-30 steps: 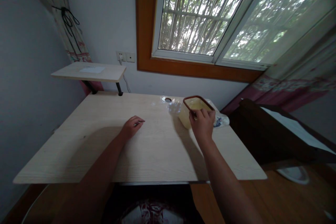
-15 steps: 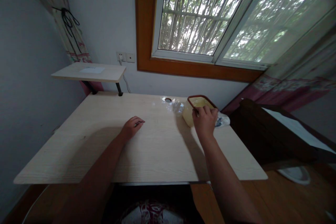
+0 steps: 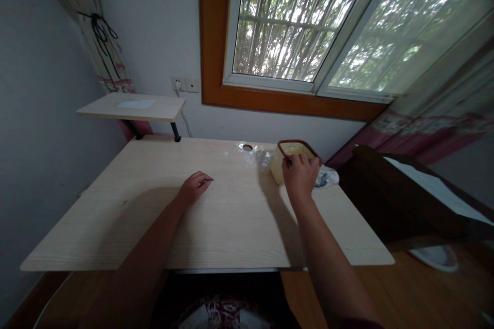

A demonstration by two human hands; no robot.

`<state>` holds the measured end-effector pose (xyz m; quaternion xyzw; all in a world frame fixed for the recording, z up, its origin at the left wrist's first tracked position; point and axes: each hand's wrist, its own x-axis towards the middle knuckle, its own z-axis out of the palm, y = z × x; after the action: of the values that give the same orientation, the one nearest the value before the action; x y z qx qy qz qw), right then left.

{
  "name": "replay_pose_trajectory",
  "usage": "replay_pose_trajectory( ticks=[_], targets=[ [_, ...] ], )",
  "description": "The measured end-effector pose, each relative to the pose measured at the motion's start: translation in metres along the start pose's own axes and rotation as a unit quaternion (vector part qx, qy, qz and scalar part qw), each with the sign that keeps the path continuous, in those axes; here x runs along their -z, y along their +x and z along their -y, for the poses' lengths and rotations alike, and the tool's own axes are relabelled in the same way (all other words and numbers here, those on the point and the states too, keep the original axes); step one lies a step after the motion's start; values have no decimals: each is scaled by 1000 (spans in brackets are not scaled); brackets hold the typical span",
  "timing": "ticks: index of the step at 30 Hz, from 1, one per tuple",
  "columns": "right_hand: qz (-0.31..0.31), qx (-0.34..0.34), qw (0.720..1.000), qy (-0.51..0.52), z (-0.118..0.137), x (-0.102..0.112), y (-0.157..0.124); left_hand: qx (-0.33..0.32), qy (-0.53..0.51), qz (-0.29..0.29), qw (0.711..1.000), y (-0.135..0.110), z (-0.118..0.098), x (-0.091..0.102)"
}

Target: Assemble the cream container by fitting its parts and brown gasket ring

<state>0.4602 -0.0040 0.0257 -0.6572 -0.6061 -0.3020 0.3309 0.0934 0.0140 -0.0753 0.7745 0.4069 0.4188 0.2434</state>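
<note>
My left hand (image 3: 193,188) rests on the light wooden desk (image 3: 231,221), left of its middle. Its fingers are closed together, and a small dark thing shows at the fingertips, too small to name. Over at the desk's back right, my right hand (image 3: 301,174) is closed in a pinch in front of a cream basket (image 3: 276,168) with a brown rim. A dark bit shows at its fingertips beside the rim; I cannot tell what it is. The hand hides part of the basket and its inside. Right of the basket lies a white and blue plastic bag (image 3: 329,177).
A small raised shelf (image 3: 96,106) with a sheet of paper (image 3: 137,104) stands at the back left. A round cable hole (image 3: 247,148) is near the back edge. Behind are a wall socket (image 3: 185,85) and a window. Dark furniture (image 3: 405,200) stands at the right.
My right hand has shifted very slightly left against the basket, still pinched. The left hand stays in place.
</note>
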Motion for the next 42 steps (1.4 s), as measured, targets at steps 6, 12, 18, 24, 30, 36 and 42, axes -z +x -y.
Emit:
replay_pose_trajectory(
  ticks=[6, 12, 18, 24, 30, 36, 42],
  targets=[
    [10, -5, 1000, -7, 1, 3, 3, -4, 1, 1, 1000, -1, 3, -1],
    [-20, 1, 998, 57, 7, 10, 0, -3, 2, 1, 1000, -1, 4, -2],
    [4, 43, 992, 120, 26, 19, -17, 13, 6, 1, 1000, 0, -2, 0],
    [95, 49, 964, 244, 51, -5, -61, 20, 4, -2, 1000, -1, -3, 1],
    [201, -49, 907, 366, 62, -38, -97, 36, -5, 1, 999, -1, -2, 1],
    [228, -72, 886, 399, 59, -43, -100, 59, -13, -6, 998, -2, -10, 1],
    [225, -88, 882, 404, 57, -41, -99, 71, -1, -17, 997, -2, -12, 1]
  ],
)
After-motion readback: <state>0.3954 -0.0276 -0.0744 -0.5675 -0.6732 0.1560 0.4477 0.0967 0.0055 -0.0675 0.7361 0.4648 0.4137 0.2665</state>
